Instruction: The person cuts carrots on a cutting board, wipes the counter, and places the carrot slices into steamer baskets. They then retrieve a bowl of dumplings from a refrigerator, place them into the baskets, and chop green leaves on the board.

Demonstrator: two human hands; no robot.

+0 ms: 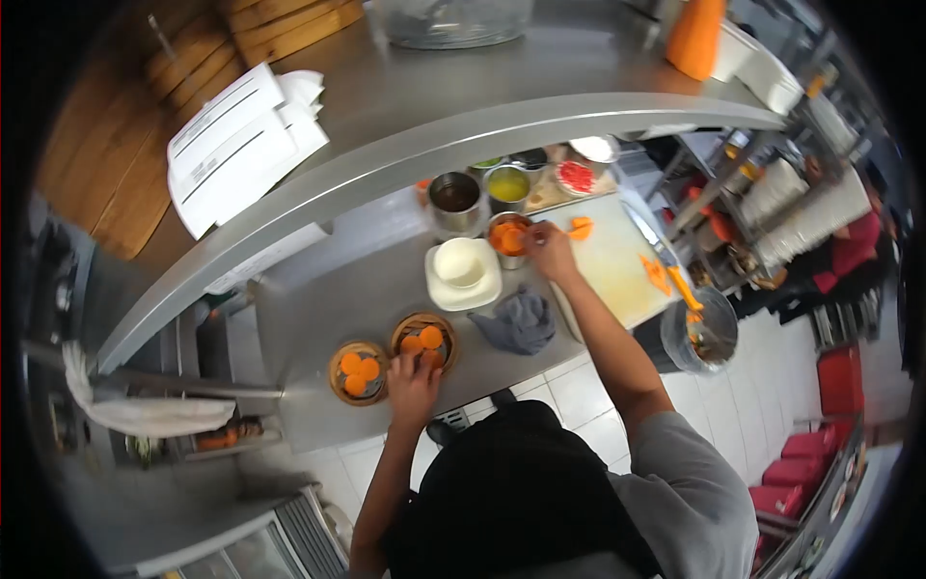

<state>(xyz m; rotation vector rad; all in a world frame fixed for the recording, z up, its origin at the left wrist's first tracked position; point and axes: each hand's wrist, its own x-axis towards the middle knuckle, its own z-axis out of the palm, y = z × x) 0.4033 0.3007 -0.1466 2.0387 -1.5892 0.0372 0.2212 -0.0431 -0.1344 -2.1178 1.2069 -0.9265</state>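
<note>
Two small round bamboo steamer baskets stand side by side on the steel counter, the left basket (335,387) and the right basket (449,333), each with orange carrot slices (430,337) inside. My left hand (413,391) is over the near edge of the right basket, fingertips closed on a carrot slice (433,359) there. Farther off, my right hand (553,253) reaches to the rim of a metal pot (511,261) full of carrot slices. Its fingers are drawn together; whatever they may hold is hidden.
White bowls (461,265) and a grey cloth (521,323) lie between pot and baskets. Carrot pieces and a yellow-handled knife (680,280) rest on the white cutting board (608,256). A bin (709,328) stands right. Overhead, a steel shelf (415,82) spans the counter.
</note>
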